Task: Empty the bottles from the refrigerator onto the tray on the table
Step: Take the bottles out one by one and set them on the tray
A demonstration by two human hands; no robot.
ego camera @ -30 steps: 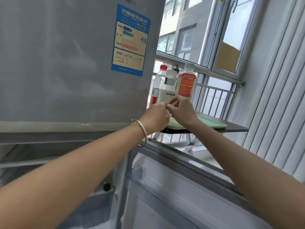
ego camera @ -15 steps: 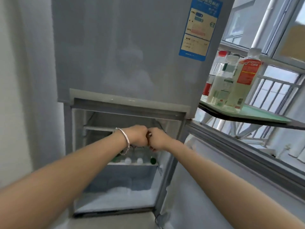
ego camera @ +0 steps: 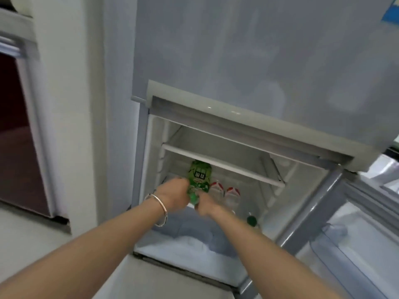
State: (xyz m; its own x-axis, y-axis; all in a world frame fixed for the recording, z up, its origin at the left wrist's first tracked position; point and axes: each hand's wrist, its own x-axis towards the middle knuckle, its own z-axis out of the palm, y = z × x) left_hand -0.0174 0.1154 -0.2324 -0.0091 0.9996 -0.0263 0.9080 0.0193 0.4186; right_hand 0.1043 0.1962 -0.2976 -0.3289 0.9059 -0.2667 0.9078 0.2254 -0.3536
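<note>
The grey refrigerator (ego camera: 248,61) has its lower compartment open. A green-labelled bottle (ego camera: 199,176) lies on its side on the lower shelf, neck toward me. My left hand (ego camera: 173,194), with a silver bangle at the wrist, grips it by the neck end. My right hand (ego camera: 206,205) holds the same neck from the right. Two clear bottles with red-and-white labels (ego camera: 224,194) lie beside it on the shelf. A green-capped bottle (ego camera: 251,221) lies further right. The tray and table are out of view.
The open lower door (ego camera: 356,234) stands at the right with empty door bins. A white shelf rail (ego camera: 222,165) crosses above the bottles. Frost lies in the bottom drawer (ego camera: 194,242). A dark red cabinet (ego camera: 15,137) and white wall are at the left.
My view has swung from the tray with three bottles by the window down to the open lower compartment. Both hands went from the tray into the fridge and took hold of the green bottle.
</note>
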